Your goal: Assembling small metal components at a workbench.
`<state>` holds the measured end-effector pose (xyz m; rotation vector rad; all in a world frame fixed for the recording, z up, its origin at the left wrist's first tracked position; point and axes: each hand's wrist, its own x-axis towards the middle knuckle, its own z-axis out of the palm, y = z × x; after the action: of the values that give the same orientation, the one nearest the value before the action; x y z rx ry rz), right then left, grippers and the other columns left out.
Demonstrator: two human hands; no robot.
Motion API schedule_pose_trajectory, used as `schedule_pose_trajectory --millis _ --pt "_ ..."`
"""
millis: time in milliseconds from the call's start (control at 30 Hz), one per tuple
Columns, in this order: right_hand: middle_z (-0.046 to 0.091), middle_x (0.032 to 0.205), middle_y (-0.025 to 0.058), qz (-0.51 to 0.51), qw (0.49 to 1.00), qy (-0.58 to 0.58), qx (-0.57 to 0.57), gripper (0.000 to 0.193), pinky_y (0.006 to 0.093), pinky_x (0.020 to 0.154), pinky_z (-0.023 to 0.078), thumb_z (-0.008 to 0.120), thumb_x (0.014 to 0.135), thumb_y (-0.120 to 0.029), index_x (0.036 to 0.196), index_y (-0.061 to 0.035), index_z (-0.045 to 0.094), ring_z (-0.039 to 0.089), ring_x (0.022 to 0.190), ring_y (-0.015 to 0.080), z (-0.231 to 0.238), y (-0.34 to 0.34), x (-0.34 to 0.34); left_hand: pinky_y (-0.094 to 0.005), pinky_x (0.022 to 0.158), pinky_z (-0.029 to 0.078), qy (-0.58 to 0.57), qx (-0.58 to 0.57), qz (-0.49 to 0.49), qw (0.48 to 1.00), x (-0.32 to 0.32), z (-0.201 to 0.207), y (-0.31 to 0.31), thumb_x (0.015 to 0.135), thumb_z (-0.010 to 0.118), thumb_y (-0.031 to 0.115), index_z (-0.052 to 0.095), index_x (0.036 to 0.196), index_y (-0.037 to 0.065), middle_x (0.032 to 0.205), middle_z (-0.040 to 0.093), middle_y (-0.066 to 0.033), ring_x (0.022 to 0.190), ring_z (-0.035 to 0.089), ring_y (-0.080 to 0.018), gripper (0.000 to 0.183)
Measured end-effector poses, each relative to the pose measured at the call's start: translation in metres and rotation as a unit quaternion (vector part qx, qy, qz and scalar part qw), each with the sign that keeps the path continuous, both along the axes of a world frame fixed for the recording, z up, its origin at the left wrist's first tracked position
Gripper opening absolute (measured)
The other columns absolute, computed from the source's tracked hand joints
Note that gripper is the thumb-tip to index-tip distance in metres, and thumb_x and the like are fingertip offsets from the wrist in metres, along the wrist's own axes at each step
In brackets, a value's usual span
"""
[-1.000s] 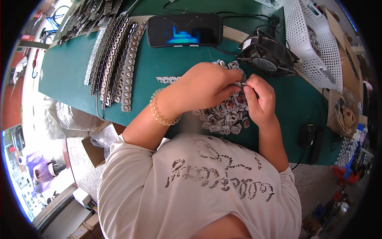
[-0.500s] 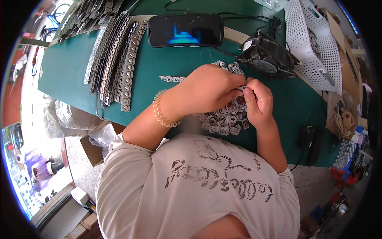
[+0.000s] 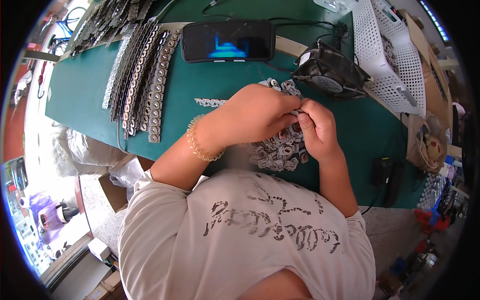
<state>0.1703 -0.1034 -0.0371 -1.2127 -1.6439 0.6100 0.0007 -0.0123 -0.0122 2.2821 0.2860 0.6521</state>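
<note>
1. Close by, the left hand [image 3: 255,112] and right hand [image 3: 319,130] meet, fingers pinching a small grey piece [image 3: 296,113]; they hide most of it.
2. Under them, on the green table [image 3: 75,95], sits a messy pile of metal bits [image 3: 277,152]. These look left to do.
3. A short strip [image 3: 209,102] pokes out beside the left hand.
4. Farther off, long rows [image 3: 156,100] lie side by side. They look done.
5. Since a second ago, little is new: the hands still pinch over the pile, and the view slides slightly.
</note>
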Motion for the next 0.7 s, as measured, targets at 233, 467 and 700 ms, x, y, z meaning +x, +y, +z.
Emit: schedule_pose_trajectory --millis 233,467,700 --pt "0.048 0.067 0.0093 -0.010 0.998 -0.045 0.031 0.015 0.0308 0.052 0.038 0.060 0.091 -0.010 0.084 0.0018 0.056 0.045 0.055 0.0210 0.002 -0.002 0.008 -0.0411 0.053 0.040 0.023 -0.003 0.015 1.000 -0.004 0.007 0.002 0.079 0.065 0.008 0.059 0.091 0.003 0.068 0.056 -0.0139 0.060 0.054 -0.0348 0.014" --pt "0.049 0.067 0.0093 -0.042 0.999 -0.020 0.016 0.012 0.0296 0.051 0.036 0.059 0.091 -0.008 0.087 0.0029 0.056 0.043 0.054 0.0190 0.000 -0.002 0.010 -0.0436 0.056 0.041 0.048 0.018 0.027 0.998 -0.008 0.005 0.007 0.082 0.062 0.011 0.060 0.095 0.003 0.072 0.059 -0.0153 0.064 0.054 -0.0374 0.015" --pt "0.052 0.068 0.0114 -0.044 0.999 -0.015 0.003 0.012 0.0310 0.052 0.038 0.057 0.092 -0.008 0.089 0.0037 0.057 0.047 0.055 0.0228 -0.001 -0.005 0.009 -0.0443 0.056 0.039 0.053 0.015 0.016 0.998 -0.008 0.006 0.007 0.081 0.062 0.009 0.059 0.092 0.003 0.071 0.058 -0.0152 0.065 0.053 -0.0379 0.012"
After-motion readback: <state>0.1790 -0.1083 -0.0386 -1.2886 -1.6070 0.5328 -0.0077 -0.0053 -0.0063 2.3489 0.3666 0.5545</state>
